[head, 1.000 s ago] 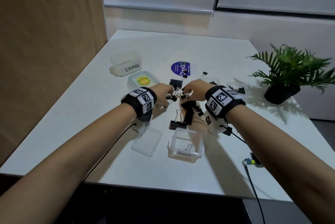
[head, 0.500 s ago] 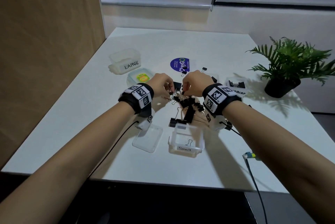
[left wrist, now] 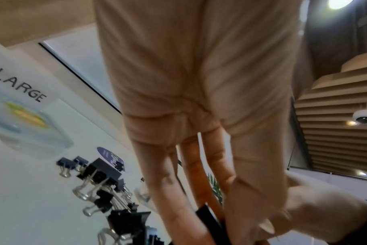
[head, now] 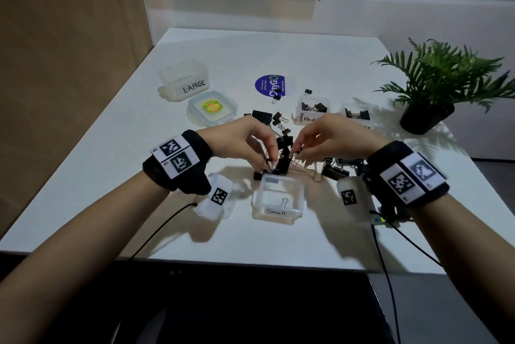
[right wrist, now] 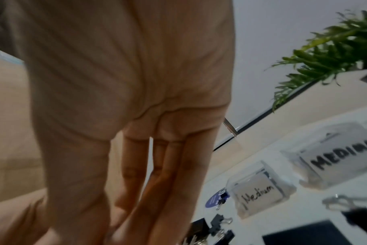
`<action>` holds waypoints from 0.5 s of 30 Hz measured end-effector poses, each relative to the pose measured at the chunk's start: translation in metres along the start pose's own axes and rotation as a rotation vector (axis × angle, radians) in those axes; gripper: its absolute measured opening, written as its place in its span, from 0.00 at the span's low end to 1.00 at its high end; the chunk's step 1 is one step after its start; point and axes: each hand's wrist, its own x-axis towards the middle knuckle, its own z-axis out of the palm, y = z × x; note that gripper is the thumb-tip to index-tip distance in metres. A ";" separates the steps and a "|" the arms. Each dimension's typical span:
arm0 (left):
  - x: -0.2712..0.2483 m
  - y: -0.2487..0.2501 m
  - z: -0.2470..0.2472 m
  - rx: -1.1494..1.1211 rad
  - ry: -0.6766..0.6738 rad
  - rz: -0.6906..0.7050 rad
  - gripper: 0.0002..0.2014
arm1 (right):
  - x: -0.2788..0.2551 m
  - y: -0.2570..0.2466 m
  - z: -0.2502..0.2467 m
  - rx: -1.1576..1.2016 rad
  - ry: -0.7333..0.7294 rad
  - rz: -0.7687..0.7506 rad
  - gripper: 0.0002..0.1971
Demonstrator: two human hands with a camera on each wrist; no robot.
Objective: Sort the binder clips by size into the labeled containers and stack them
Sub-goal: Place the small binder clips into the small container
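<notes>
A tangled pile of black binder clips (head: pixel 282 141) lies mid-table, just behind the clear "Small" container (head: pixel 295 195), which holds one small clip (head: pixel 284 201). My left hand (head: pixel 268 161) reaches down into the pile's near edge and pinches a black clip (left wrist: pixel 208 219) between thumb and fingers. My right hand (head: pixel 294 153) meets it from the right, its fingers curled onto the same upright clip (head: pixel 282 161) and its wire handles. The "LARGE" container (head: pixel 184 82) stands empty at the back left. Two "Medium" containers (head: pixel 311 110) (head: pixel 358 115) at the back right hold clips.
A lid with a green sticker (head: pixel 213 108) lies in front of the LARGE container. A purple round label (head: pixel 269 85) with two small clips lies further back. A potted plant (head: pixel 426 118) stands at the right edge. Cables trail off the near table edge.
Both hands have come nearer to me along the pile, to just behind the Small container. Their fingertips have dropped and closed on one clip. The Medium containers are now uncovered.
</notes>
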 end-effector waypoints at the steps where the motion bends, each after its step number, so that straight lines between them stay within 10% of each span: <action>1: 0.001 0.002 0.004 0.003 -0.045 0.000 0.11 | -0.003 -0.002 0.002 0.058 -0.037 0.009 0.04; 7: 0.006 0.002 0.025 -0.016 -0.194 -0.039 0.12 | -0.004 0.005 0.014 0.161 -0.179 0.104 0.10; 15: 0.007 0.006 0.010 -0.010 -0.128 -0.055 0.08 | 0.025 0.036 -0.003 -0.191 0.212 0.126 0.06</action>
